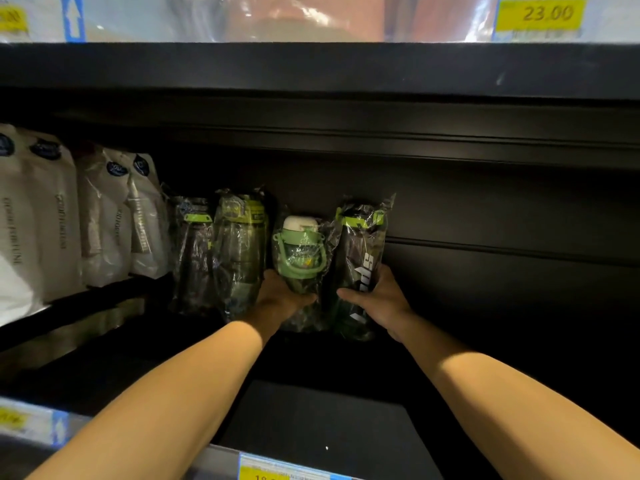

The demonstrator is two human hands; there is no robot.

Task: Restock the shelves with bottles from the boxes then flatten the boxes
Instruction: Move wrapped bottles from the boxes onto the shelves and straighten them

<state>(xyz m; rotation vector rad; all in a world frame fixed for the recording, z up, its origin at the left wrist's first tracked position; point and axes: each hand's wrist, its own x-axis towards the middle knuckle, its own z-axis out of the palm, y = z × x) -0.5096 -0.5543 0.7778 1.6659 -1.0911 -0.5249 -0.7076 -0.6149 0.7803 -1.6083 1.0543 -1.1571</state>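
Observation:
Both my arms reach deep into a dark shelf bay. My left hand [281, 299] grips the base of a small green bottle [300, 251] with a white cap and a loop strap, wrapped in clear plastic. My right hand [379, 299] holds a tall dark bottle [360, 258] with a lime-green lid and white lettering, also wrapped. Both stand upright side by side on the black shelf [311, 410]. To their left stand two more wrapped dark bottles with green lids [239, 251], touching the row.
White packaged items [104, 216] fill the shelf's left side. The upper shelf's black underside [311, 71] hangs low overhead, with a yellow 23.00 price tag [542, 13]. Another price tag [277, 469] sits on the front edge. The shelf right of the bottles is dark and bare.

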